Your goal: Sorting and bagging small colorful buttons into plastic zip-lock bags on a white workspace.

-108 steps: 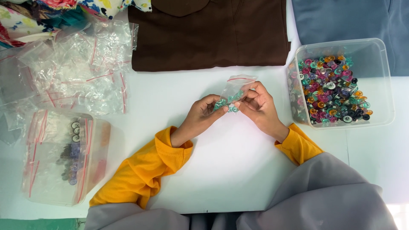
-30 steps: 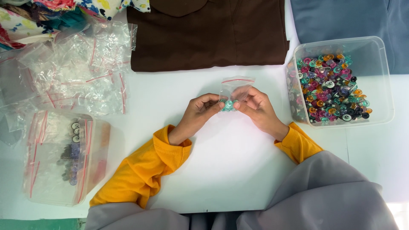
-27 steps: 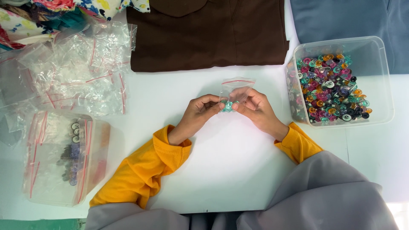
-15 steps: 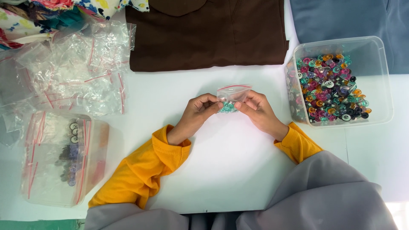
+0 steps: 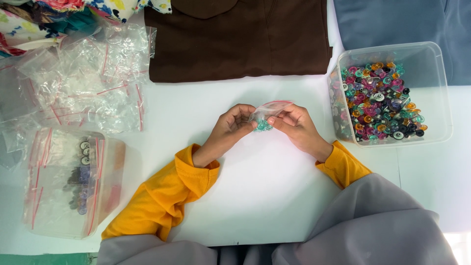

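- Far left I see patterned fabric (image 5: pixel 29 19) at the far corner of the white worktop (image 5: pixel 265 196).
- Just near it, a loose heap of empty clear zip bags (image 5: pixel 93 73) with red seal strips.
- Near left: a stack of filled zip bags (image 5: pixel 68 181), dark and silver round pieces inside, lying flat.
- Far centre: folded brown garment (image 5: pixel 240 39), edge on the worktop.
- My left hand (image 5: pixel 228 132), yellow sleeve, fingers (image 5: pixel 245 125) pinched on the left side of the small clear bag (image 5: pixel 267 113).
- That bag is held just above the worktop, centre, between both hands; red seal strip on its far edge, teal round pieces (image 5: pixel 262 126) bunched at its near end.
- My right hand (image 5: pixel 297 130), fingers (image 5: pixel 279 122) clenched on the bag's right side; both hands grasp the same bag, fingertips nearly meeting.
- Right: clear plastic tub (image 5: pixel 436 93) with a mixed pile of coloured round pieces (image 5: pixel 380 103), just beside my right hand, not touching.
- Far right: blue-grey cloth (image 5: pixel 402 19) behind the tub.
- Nearest: grey cloth (image 5: pixel 373 230) across my lap.
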